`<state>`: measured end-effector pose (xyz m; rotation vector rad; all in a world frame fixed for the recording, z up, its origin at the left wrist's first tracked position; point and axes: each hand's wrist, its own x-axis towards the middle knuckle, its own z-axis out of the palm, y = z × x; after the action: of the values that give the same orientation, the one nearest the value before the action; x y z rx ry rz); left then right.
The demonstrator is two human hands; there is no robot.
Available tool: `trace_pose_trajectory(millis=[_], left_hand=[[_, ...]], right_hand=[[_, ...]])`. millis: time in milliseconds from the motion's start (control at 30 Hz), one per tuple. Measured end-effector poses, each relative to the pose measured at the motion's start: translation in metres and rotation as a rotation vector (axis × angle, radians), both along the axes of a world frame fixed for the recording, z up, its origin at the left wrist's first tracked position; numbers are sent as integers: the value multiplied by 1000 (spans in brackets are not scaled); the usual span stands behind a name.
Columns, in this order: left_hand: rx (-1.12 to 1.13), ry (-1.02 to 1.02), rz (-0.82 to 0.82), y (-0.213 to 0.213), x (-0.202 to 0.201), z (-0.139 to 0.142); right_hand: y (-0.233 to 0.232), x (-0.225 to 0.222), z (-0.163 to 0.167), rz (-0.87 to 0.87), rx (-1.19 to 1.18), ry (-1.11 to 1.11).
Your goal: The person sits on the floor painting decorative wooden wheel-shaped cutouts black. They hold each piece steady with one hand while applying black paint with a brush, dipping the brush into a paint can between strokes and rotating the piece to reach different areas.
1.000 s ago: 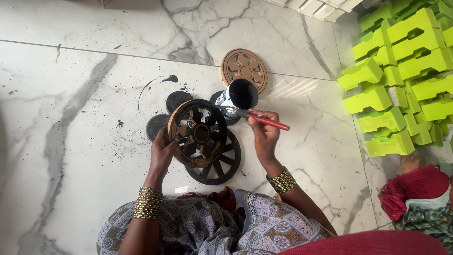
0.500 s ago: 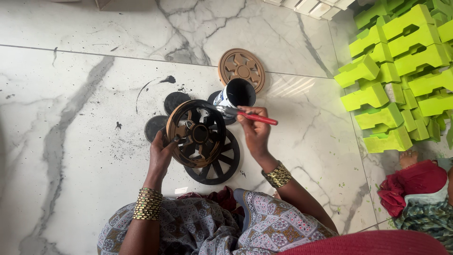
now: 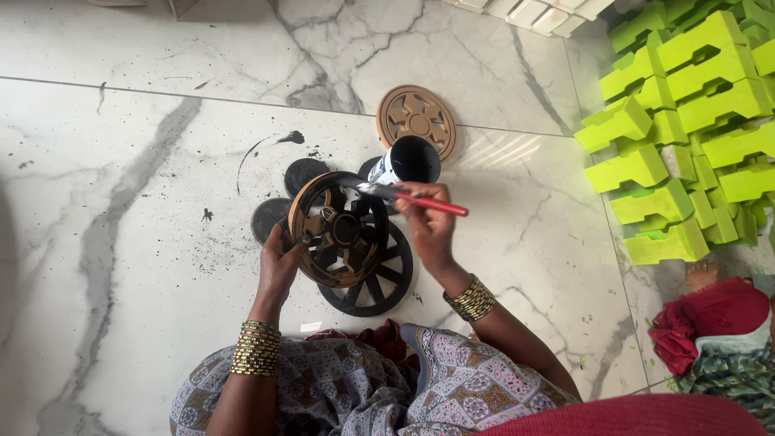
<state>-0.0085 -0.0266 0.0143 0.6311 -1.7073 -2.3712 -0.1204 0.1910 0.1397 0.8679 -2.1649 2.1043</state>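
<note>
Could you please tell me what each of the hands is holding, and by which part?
Left hand grips the round brown spoked wheel by its lower-left rim; right hand holds the red-handled paintbrush mid-handle.

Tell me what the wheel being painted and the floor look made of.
Wheel: looks like moulded plastic or wood; brown rim, spokes partly coated glossy black by the brush; I can't tell which. Floor: polished white tile with grey marble veining, showing grout lines and glare.

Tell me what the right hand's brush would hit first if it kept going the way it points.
Probably the brown wheel: the right hand aims the brush left, bristles already at its upper rim.
</note>
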Motion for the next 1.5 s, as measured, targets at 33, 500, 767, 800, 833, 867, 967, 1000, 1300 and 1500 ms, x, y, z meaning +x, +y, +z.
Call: trace_pose_trajectory(millis=[33, 500, 767, 800, 833, 867, 967, 1000, 1300, 1500], left_hand=[[-11, -32, -5, 0, 0, 1], [-45, -36, -21, 0, 3, 3], [-106, -50, -24, 1, 3, 0], [-116, -57, -28, 1, 3, 0], [-108, -61, -29, 1, 3, 0], [-99, -65, -28, 0, 2, 0], [-101, -62, -21, 1, 2, 0], [-109, -58, -21, 1, 1, 0], [-74, -53, -21, 0, 2, -7], [-54, -52, -15, -2, 4, -6]], right_hand=[[-6, 3, 3, 44, 22, 15], [3, 2, 14, -4, 75, 40], [-12, 17, 5, 39, 36, 81], [-14, 25, 5, 89, 82, 119], [-15, 30, 6, 143, 128, 159], [-15, 35, 6, 147, 131, 183], [-13, 34, 9, 126, 136, 220], [-13, 27, 9, 84, 130, 209], [45, -12, 26, -279, -70, 64], [66, -40, 9, -328, -38, 193]])
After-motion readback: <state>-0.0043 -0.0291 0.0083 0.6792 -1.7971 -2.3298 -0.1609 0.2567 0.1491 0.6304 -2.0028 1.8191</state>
